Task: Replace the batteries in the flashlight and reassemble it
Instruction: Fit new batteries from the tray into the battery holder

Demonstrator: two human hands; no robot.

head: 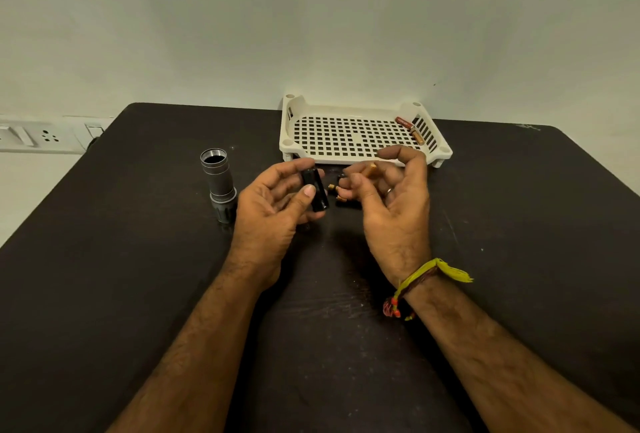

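Just left of the frame's centre, your left hand [273,204] grips a black battery holder [314,190], thumb across its front and fingers [294,166] curled behind it, the holder tilted a little off upright. Beside it, your right hand [391,197] pinches a copper-coloured battery [369,169] between thumb and middle fingers, the index finger arched above; a ring shows on one finger and a yellow and red thread band [412,289] circles that wrist. Between the two hands, a few loose batteries [337,192] lie on the dark tabletop [138,277], partly hidden behind your fingers. Left of your left hand, the grey flashlight body [219,183] stands on its head end, its threaded opening facing up. Above centre sits a white perforated tray [346,135], with more batteries [412,129] resting in its right corner. At the frame's left edge is a wall socket [48,136].
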